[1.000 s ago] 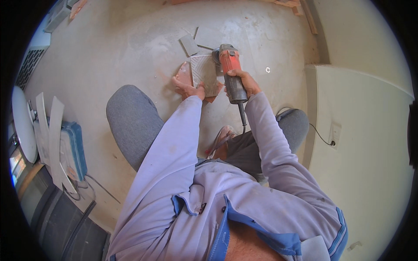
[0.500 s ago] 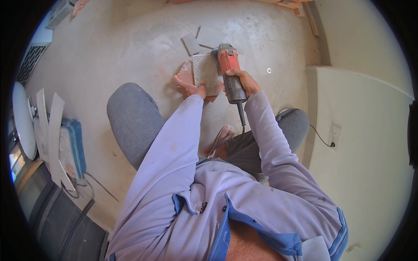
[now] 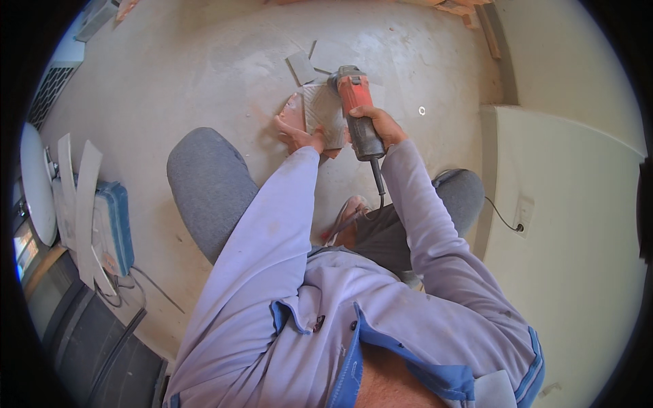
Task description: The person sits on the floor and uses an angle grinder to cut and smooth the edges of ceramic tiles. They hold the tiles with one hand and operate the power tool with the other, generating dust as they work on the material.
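My right hand is wrapped round the dark rear body of a red and black angle grinder. The grinder's disc end is at the upper right edge of a grey, ridged tile; I cannot tell whether the disc touches it. My left hand grips the tile's lower left edge, with the thumb on top and some fingers hidden below. A reddish broken piece lies under and beside the tile. From the grinder's rear a black cord runs down toward my leg.
Beyond the tile lie a small grey offcut and thin strips. At left are a blue case, pale curved strips and a white rounded object. A pale wall with a plugged-in socket stands at right.
The grinder's head has shifted very slightly up and left along the tile. Both hands keep their grip, and the rest of the scene looks almost the same.
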Demonstrator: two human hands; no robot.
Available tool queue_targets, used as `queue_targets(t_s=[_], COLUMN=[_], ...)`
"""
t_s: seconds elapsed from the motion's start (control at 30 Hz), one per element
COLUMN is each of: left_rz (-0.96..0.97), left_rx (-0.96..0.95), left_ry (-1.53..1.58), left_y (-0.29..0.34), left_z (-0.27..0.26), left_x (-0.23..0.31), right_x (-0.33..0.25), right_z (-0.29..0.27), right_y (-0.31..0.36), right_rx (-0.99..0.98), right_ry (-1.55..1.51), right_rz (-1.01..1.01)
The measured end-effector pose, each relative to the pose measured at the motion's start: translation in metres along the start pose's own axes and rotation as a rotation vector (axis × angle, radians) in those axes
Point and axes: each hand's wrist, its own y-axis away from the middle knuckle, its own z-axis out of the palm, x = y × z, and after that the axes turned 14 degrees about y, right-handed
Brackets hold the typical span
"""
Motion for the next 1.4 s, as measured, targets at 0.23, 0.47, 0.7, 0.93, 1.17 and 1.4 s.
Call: queue_targets(t_s=[0.23,0.47,0.7,0.93,1.17,1.4], left_rz=[0.033,0.013,-0.012,0.027,0.019,0.01], left_rx=[-0.014,0.021,0.008,0.012,-0.001,0.02], left_ry=[0.035,0.009,0.018,0.022,0.032,0.009], left_y=[-0.001,0.001,0.002,-0.001,0.004,0.004], left_z=[0.001,-0.001,0.001,0.001,-0.001,-0.001], left_x=[-0.005,0.001,0.001,-0.005,-0.001,0.001], right_x=[-0.001,-0.005,-0.005,-0.002,-0.002,-0.002], right_z=[0.004,0.009,0.014,0.007,0.0,0.007], right_y=[-0.004,-0.004,-0.003,-0.008,-0.009,-0.003], right_rx=[-0.02,0.034,0.003,0.029,0.018,-0.001], right_ry=[0.006,-0.036,-0.01,-0.005,-0.009,-0.006], right_rz=[-0.018,-0.02,0.008,0.0,-0.015,0.01])
